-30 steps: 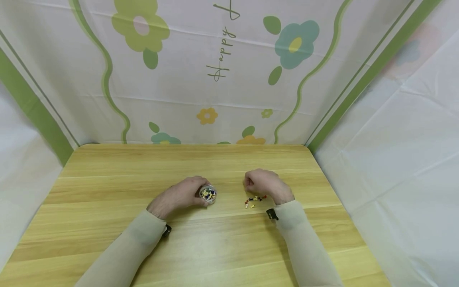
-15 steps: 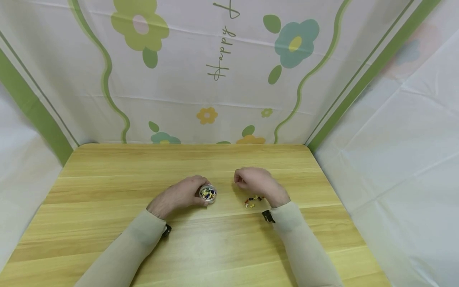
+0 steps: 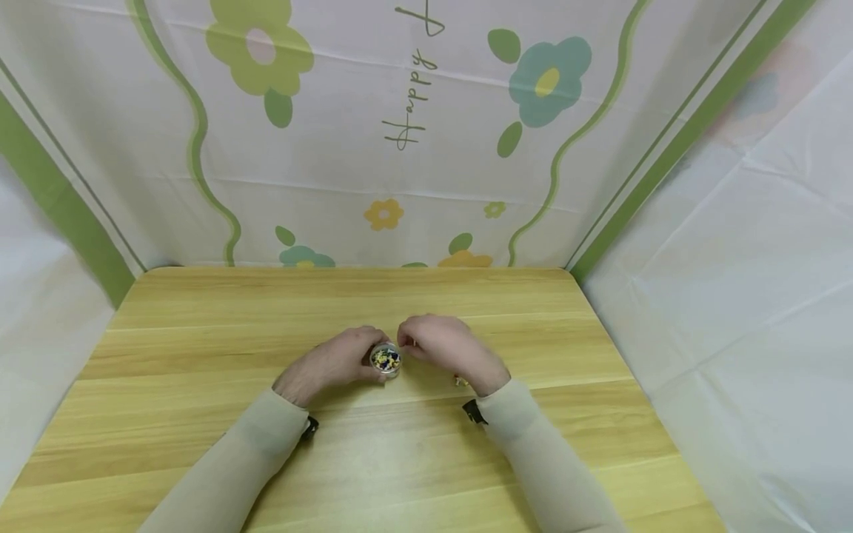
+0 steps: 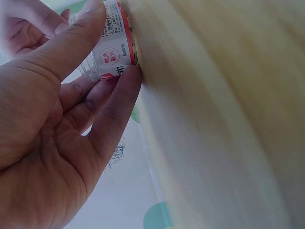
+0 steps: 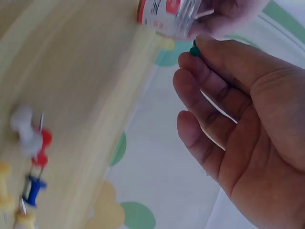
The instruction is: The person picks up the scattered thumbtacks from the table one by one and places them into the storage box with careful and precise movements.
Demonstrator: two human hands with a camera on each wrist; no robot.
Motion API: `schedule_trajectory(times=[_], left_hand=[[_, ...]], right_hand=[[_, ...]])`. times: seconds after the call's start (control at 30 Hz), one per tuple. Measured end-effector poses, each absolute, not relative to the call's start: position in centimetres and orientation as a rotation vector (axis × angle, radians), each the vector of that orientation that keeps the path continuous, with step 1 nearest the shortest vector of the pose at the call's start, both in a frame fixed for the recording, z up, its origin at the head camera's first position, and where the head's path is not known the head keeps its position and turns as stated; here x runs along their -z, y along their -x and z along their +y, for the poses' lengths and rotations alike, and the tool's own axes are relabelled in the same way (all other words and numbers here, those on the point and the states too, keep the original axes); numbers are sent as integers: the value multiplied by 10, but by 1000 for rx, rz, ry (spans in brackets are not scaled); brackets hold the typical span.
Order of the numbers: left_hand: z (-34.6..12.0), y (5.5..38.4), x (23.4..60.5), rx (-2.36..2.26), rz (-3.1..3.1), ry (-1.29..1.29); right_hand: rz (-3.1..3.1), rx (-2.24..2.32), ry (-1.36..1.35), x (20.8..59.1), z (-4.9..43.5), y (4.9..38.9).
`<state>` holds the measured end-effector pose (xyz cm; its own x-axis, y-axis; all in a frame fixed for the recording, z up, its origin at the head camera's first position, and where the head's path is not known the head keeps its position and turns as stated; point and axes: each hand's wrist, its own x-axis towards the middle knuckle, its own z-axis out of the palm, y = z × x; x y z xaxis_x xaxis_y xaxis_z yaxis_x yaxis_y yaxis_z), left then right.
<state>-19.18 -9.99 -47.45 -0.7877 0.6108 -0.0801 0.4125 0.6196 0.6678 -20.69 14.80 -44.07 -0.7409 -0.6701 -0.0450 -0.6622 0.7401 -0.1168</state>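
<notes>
My left hand [image 3: 335, 363] grips a small clear round jar [image 4: 112, 45] with a white and red label, standing on the table. Several coloured push pins [image 3: 386, 360] fill it, seen through its open top. Close to the jar's right side is my right hand [image 3: 445, 345], pinching a green push pin [image 5: 194, 50] between thumb and forefinger. Loose push pins lie on the table under the right wrist. Among them the right wrist view shows a white push pin [image 5: 26, 131], a red push pin [image 5: 44, 148] and a blue push pin [image 5: 34, 191]; the right arm mostly hides them in the head view.
The wooden table [image 3: 373, 474] spreads out around both hands. A white curtain [image 3: 346, 170] with printed flowers hangs behind its far edge. More white cloth [image 3: 746, 311] hangs along the right side.
My right hand has moved left from above the loose push pins to the jar's side. My left hand and the jar have stayed in place.
</notes>
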Motion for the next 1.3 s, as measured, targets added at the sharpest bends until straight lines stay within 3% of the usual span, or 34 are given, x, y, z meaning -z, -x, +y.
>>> schedule_trajectory(times=[0.57, 1.3], left_hand=[[-102, 194, 477, -913, 2545, -852], [-99, 192, 476, -901, 2570, -810]], right_hand=[[2893, 171, 1087, 454, 121, 208], [2761, 25, 1124, 429, 172, 208]])
